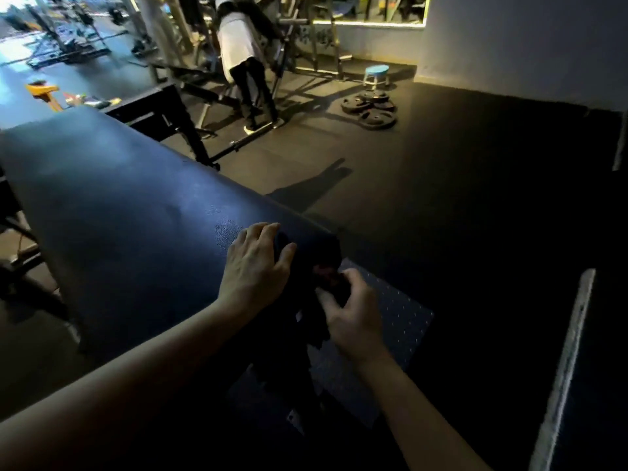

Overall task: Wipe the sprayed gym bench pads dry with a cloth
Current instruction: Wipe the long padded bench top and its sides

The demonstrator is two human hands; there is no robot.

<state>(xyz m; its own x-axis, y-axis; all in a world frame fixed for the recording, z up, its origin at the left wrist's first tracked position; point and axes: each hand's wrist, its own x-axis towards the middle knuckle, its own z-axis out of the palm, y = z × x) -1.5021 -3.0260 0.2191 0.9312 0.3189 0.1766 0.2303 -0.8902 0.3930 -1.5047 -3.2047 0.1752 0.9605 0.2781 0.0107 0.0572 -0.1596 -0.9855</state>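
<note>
Floor [441, 198]: dark matting, fills most of the view, dim on the right.

Pad [119, 215]: long, dark blue, runs from upper left down to the centre. Faint sheen along its top. Its near end sits under the two hands.

Person [241, 45]: far back, white top and dark trousers, leaning into a machine frame.

Dotted panel [401, 321]: bluish, low, just beyond and below the pad's near end, partly behind the right wrist.

Plates [370, 108]: black weight discs heaped on the floor, well apart from the pad. Stool [376, 73]: small, blue-topped, just behind them.

Cloth [306, 294]: dark, bunched on the pad's near end, with a loose tail hanging down between the forearms. Its edges are hard to trace in this light.

Left hand [258, 263]: palm down on the pad's end, fingers curved over the bunched cloth, thumb against it; looks like a grip.

Right hand [350, 311]: just off the pad's corner, fingers curled, pinching a fold of the cloth.
</note>
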